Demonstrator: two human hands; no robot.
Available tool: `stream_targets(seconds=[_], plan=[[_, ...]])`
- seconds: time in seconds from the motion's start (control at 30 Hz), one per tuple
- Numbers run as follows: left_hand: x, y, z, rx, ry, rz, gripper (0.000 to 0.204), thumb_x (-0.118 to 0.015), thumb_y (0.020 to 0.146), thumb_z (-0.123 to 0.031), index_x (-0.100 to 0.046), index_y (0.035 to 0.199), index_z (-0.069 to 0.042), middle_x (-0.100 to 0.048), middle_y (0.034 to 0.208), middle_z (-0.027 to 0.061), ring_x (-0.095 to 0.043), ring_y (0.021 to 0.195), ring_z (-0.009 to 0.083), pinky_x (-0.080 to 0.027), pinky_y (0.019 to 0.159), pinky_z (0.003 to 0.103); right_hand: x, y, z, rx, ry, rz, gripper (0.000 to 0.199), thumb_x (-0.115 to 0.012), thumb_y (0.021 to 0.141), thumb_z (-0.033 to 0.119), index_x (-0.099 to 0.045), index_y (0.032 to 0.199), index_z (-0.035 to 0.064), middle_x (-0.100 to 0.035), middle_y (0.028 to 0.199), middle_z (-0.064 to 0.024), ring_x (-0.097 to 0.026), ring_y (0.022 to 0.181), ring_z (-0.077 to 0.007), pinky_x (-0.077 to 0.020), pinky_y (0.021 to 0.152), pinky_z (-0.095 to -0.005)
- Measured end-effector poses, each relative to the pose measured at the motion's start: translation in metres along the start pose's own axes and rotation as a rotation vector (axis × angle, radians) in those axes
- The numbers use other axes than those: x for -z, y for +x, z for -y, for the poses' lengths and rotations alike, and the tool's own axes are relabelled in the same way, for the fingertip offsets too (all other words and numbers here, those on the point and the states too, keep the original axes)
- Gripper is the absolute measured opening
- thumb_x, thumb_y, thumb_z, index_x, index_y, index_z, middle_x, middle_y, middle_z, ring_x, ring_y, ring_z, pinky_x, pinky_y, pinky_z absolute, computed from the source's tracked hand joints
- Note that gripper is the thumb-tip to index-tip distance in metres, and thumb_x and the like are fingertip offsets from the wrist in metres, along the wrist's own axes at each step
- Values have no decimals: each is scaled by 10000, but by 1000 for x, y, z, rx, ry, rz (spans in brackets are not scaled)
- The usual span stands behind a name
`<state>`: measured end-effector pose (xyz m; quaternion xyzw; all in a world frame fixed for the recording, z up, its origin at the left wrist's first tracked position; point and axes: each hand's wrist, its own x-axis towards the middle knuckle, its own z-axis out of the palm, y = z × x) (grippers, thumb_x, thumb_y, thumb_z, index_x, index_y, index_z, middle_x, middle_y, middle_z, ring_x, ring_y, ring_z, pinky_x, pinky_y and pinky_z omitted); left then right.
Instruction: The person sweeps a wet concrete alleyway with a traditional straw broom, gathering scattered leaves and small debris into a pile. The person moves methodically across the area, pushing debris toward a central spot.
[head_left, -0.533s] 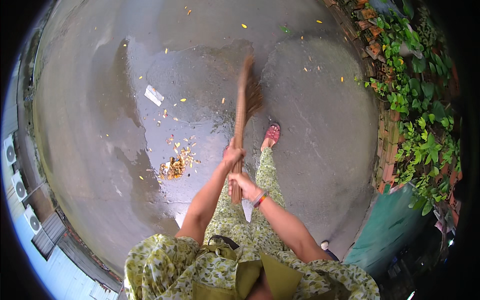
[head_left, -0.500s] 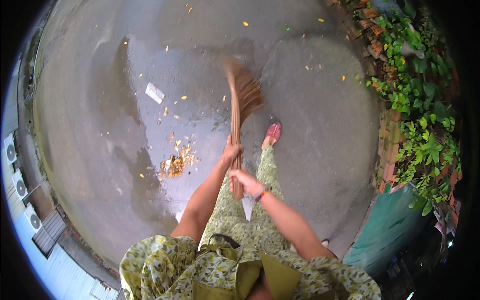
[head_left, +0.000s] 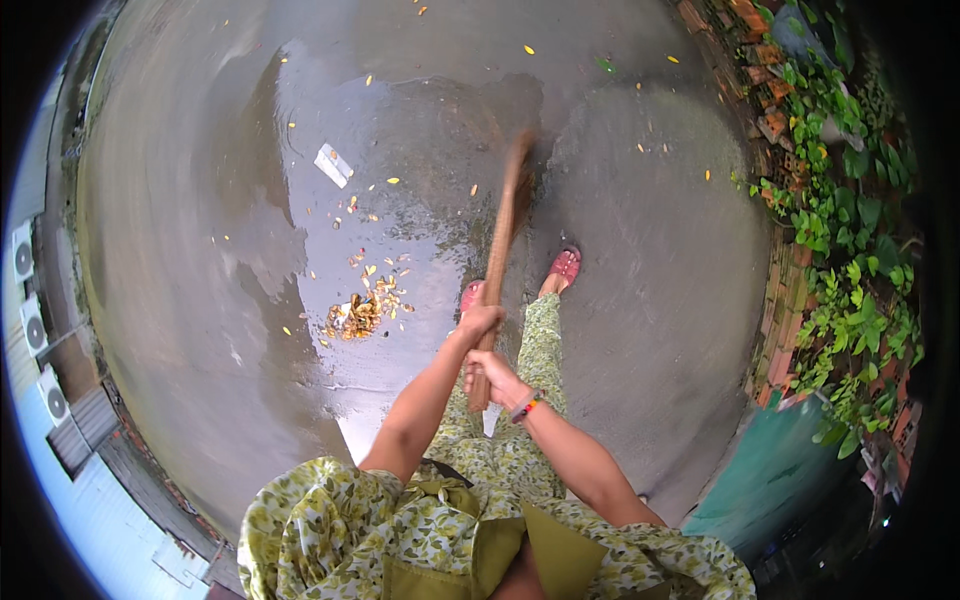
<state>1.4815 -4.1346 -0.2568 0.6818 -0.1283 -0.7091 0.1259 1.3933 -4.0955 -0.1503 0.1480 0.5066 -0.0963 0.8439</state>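
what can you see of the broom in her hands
The broom is a long, light brown stick, wood or bamboo by its look, with a darker brush head at the far end, blurred so its bristles cannot be made out. It slants up and away from the person over wet grey pavement, near the sandalled feet. The left hand grips the handle higher up; the right hand grips close to its near end, fingers wrapped around it. Whether the head touches the ground cannot be told.

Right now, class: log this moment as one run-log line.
left hand: grips broom handle, upper | right hand: grips handle, lower | broom head: blurred over wet ground | leaf pile: left of feet
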Motion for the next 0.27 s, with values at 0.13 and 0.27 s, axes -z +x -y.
stream_targets(seconds=[0.13,0.27], plan=[[1,-27,8,27,100,-401,944,-600,678,-77,-67,1448,-192,-614,914,161,-643,834,262,-518,721,361,27,-3,0,-152,-142,141,118,-585,774,133,-514,729,51,-480,593,-22,-480,474,-133,-447,446,-321],[-23,-63,-9,-133,-120,-459,970,-610,680,-142,-19,1450,-142,-511,1215,226,-568,1078,312,-445,914,327,60,-46,19,-109,-326,321,191,-616,758,194,-510,708,42,-513,587,-31,-512,459,-122,-437,403,-295]])
